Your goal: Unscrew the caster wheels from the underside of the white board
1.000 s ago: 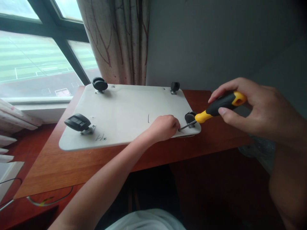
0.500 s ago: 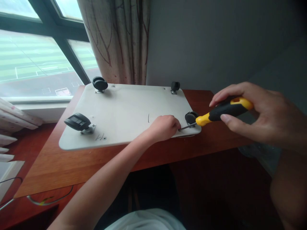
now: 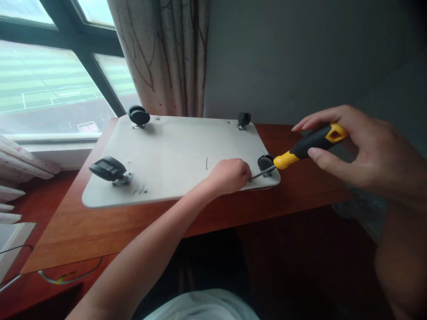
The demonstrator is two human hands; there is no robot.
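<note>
My right hand (image 3: 363,160) grips a yellow and black screwdriver (image 3: 307,146) by its handle, thumb below and fingers above. Its thin metal shaft slants down to the left, passing in front of the near right caster (image 3: 266,163). The tip meets the white board (image 3: 173,151) beside the fingers of my left hand (image 3: 231,175). That hand is closed in a pinch around the tip, resting on the board near its front right edge; what the fingertips hold is hidden. Black casters stand wheel-up at the board's corners.
A reddish-brown wooden table (image 3: 160,222) carries the board. Behind it are a patterned curtain (image 3: 167,58) and a grey wall (image 3: 283,58), with a window (image 3: 50,84) at the left. Clear plastic (image 3: 362,206) lies beyond the table's right end.
The screwdriver's handle has risen and turned, so the shaft slants more steeply. My right hand has shifted slightly upward; my left hand stays nearly in place.
</note>
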